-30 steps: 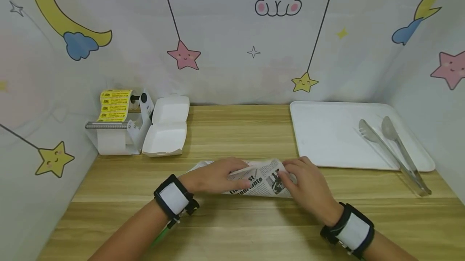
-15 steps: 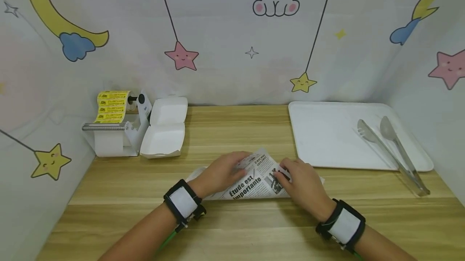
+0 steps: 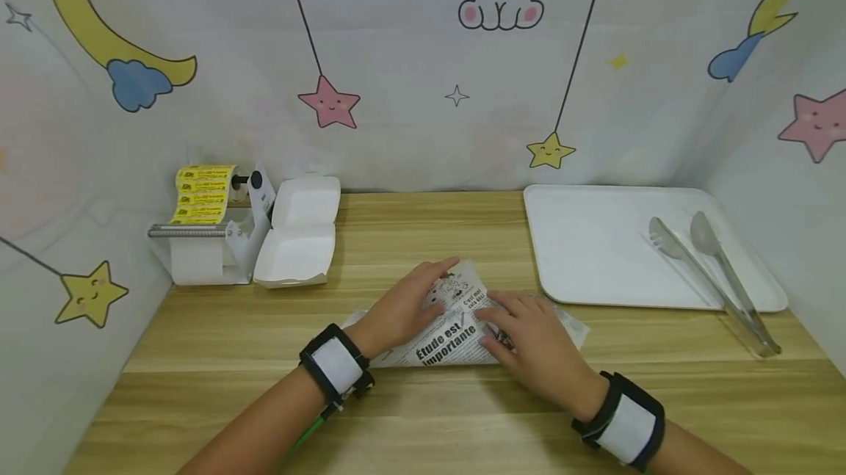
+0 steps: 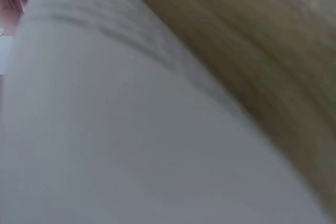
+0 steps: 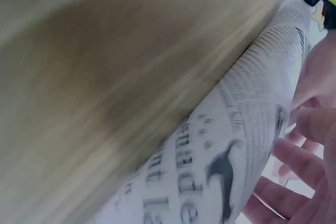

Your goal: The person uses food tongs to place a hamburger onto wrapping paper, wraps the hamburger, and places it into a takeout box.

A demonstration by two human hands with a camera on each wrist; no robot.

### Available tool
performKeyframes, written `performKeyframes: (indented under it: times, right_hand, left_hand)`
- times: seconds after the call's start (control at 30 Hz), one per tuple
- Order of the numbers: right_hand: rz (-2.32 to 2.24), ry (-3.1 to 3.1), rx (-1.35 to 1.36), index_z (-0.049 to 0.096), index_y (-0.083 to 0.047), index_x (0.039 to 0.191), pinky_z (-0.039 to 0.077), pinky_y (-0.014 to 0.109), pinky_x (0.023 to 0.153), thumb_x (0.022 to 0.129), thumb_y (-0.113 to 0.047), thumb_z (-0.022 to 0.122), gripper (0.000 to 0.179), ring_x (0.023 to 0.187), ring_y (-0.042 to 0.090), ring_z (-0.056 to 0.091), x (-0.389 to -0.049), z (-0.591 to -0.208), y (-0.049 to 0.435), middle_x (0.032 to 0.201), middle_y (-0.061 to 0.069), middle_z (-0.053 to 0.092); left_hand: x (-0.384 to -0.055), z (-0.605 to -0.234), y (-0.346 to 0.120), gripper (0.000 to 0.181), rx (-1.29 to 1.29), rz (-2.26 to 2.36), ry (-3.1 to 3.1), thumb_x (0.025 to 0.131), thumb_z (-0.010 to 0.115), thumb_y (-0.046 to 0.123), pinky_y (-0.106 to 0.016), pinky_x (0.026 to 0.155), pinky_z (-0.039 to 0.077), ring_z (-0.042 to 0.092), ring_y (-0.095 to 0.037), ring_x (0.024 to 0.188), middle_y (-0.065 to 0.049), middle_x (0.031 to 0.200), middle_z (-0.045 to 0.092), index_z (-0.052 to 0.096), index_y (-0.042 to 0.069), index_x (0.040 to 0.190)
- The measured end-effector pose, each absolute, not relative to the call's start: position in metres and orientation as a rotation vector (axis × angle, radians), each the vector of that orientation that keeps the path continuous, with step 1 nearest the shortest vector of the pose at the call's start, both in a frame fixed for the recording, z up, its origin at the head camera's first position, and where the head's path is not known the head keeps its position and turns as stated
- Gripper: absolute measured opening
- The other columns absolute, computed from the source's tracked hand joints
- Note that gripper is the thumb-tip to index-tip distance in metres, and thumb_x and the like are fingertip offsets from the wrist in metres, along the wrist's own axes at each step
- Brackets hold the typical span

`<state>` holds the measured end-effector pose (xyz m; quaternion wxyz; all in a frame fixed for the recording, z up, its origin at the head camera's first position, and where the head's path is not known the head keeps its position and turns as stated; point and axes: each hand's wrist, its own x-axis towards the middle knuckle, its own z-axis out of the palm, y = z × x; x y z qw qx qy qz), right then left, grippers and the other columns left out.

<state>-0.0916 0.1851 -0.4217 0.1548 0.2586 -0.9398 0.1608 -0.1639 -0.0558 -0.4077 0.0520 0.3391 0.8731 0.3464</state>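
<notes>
A sheet of newsprint-patterned paper [image 3: 449, 339] lies folded on the wooden table in the head view, its pointed flap towards the back. Whatever may lie inside the fold is hidden. My left hand [image 3: 399, 313] rests on the paper's left part, index finger stretched along the flap. With fingers spread and slightly bent, my right hand [image 3: 538, 346] touches its right part. The paper's rounded front edge [image 5: 226, 124] fills the middle of the right wrist view, beside my right fingers [image 5: 299, 163]. Mostly blurred pale paper [image 4: 115, 124] shows in the left wrist view.
Behind on the left stand a dispenser [image 3: 247, 244] with a roll of yellow labels [image 3: 203, 192] and an open white box [image 3: 295, 251]. A white tray [image 3: 588, 255] at the right holds metal tongs [image 3: 720, 277], whose joined end overhangs the near edge. Patterned walls enclose the table.
The paper's flap has risen and spread towards the back, baring more print. My left hand has moved back and right with it. My right hand has shifted left, its fingers loosening over the paper.
</notes>
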Motion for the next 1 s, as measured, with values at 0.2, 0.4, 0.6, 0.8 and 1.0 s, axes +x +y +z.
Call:
performKeyframes:
  times: [0.2, 0.4, 0.6, 0.8, 1.0]
  right_hand:
    - [0.391, -2.761, 0.763, 0.074, -0.015, 0.132, 0.049, 0.059, 0.105, 0.093, -0.034, 0.081, 0.043, 0.130, 0.034, 0.063, -0.0862, -0.4217, 0.1785, 0.140, 0.013, 0.068]
    - [0.374, -2.786, 0.759, 0.072, -0.014, 0.134, 0.049, 0.059, 0.105, 0.096, -0.034, 0.078, 0.044, 0.129, 0.034, 0.064, -0.0848, -0.4218, 0.1774, 0.142, 0.013, 0.068]
    - [0.372, -2.792, 0.763, 0.072, -0.014, 0.134, 0.049, 0.057, 0.106, 0.096, -0.033, 0.078, 0.043, 0.130, 0.033, 0.063, -0.0836, -0.4241, 0.1771, 0.142, 0.013, 0.067]
    - [0.369, -2.788, 0.759, 0.072, -0.014, 0.133, 0.050, 0.057, 0.104, 0.095, -0.033, 0.079, 0.043, 0.128, 0.033, 0.065, -0.0829, -0.4243, 0.1767, 0.141, 0.013, 0.068]
    - [0.372, -2.780, 0.761, 0.072, -0.014, 0.133, 0.050, 0.054, 0.103, 0.094, -0.034, 0.080, 0.044, 0.127, 0.031, 0.065, -0.0831, -0.4250, 0.1775, 0.140, 0.012, 0.069]
  left_hand:
    - [-0.1647, -0.4133, -0.0548, 0.065, 1.065, 0.988, 2.716, 0.099, 0.071, 0.002, -0.042, 0.105, 0.055, 0.063, -0.026, 0.126, -0.015, 0.145, 0.057, 0.045, 0.009, 0.159]
    - [-0.1651, -0.4153, -0.0574, 0.035, 1.171, 0.831, 2.829, 0.098, 0.074, 0.005, -0.048, 0.118, 0.044, 0.051, -0.032, 0.143, -0.014, 0.151, 0.057, 0.073, 0.010, 0.132]
    - [-0.1632, -0.4165, -0.0594, 0.019, 1.199, 0.824, 2.709, 0.106, 0.064, 0.011, -0.039, 0.099, 0.058, 0.073, -0.020, 0.109, -0.005, 0.116, 0.078, 0.077, 0.008, 0.119]
    - [-0.1637, -0.4163, -0.0632, 0.049, 1.146, 0.773, 2.602, 0.096, 0.076, 0.047, -0.031, 0.090, 0.056, 0.067, -0.009, 0.099, 0.002, 0.120, 0.075, 0.071, 0.012, 0.130]
    - [-0.1631, -0.4122, -0.0627, 0.067, 1.124, 0.684, 2.556, 0.082, 0.089, 0.050, -0.023, 0.071, 0.050, 0.059, -0.004, 0.083, 0.007, 0.109, 0.072, 0.064, 0.016, 0.134]
